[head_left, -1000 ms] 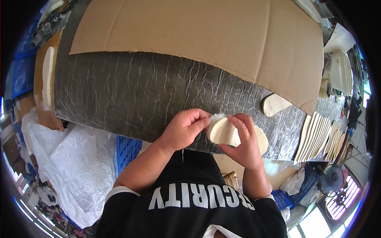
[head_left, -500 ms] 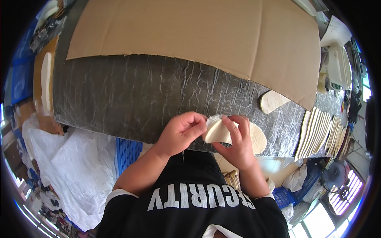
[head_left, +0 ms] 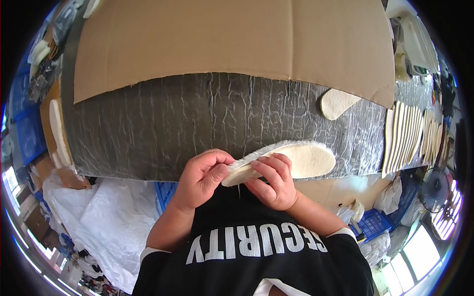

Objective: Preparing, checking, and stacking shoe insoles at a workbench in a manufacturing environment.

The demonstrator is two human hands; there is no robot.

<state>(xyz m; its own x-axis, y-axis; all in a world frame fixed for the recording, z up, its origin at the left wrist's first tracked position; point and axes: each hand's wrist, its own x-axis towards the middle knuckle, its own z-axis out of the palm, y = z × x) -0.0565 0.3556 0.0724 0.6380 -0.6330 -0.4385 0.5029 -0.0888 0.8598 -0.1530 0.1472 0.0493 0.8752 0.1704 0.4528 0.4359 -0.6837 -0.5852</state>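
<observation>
The left hand [head_left: 203,178] pinches the fleecy rim at the narrow end of a cream insole [head_left: 313,161]; the right hand [head_left: 271,181] grips its middle. The insole's long axis runs sideways, broad end rightward, over the near edge of the surface [head_left: 143,133]. Beyond, a second insole [head_left: 336,103] lies partly under cardboard [head_left: 207,39].

Loses the far edge of the cardboard [head_left: 197,39] beyond the picture's top. Hides one end of a loose insole [head_left: 337,104] beneath the cardboard's near edge. On the cardboard's near side, conceals part of a fleecy insole [head_left: 312,160] behind the right hand [head_left: 273,181] and crops the shirt [head_left: 237,272] at the bottom. Right of the cardboard, blurs a fan [head_left: 434,190]; left, leaves clutter [head_left: 37,90] too small to identify.
</observation>
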